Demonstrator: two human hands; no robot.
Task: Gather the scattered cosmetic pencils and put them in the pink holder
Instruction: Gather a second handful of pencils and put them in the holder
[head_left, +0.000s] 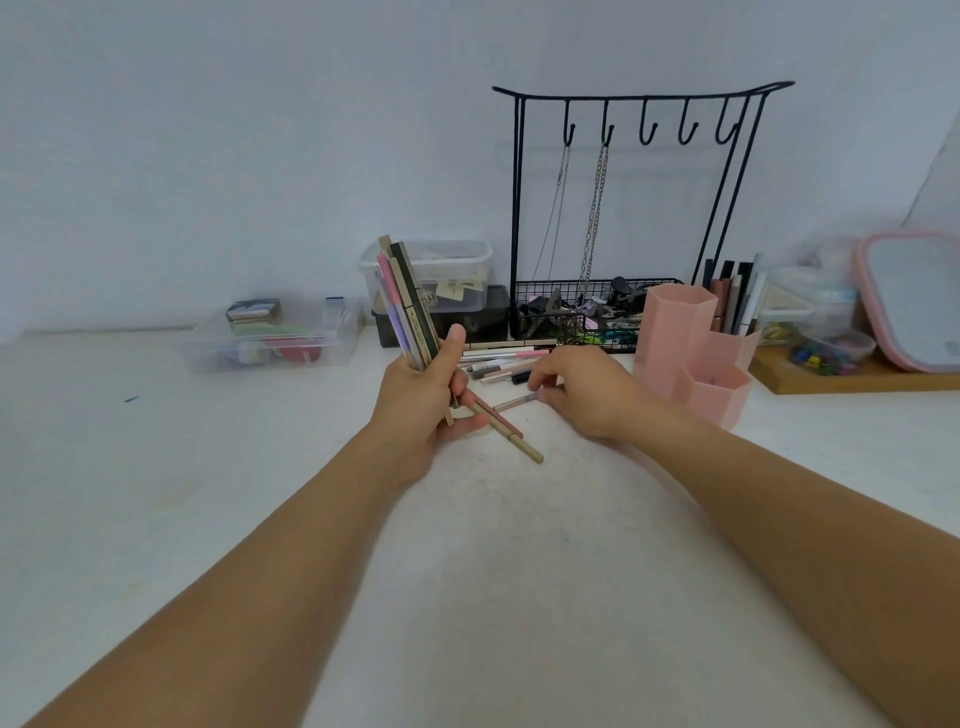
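At a white dressing table (156, 519), a person's left hand (421, 405) grips a bundle of cosmetic pencils (405, 306), held upright with the thumb pressed along one side (two tan pencils (506, 431) slant down from the same fist toward the tabletop). Just to its right, the right hand (576, 389) rests knuckles-up on the table, fingertips pinching a slim grey-tipped pencil (517, 401). More loose pencils (506, 358) lie behind the hands, in front of a black wire jewellery stand (634, 208) hung with chains. Beside the right hand stands the pink holder (691, 353), its rear compartment already stocked with pencils. Clear plastic boxes (275, 338) sit along the wall.
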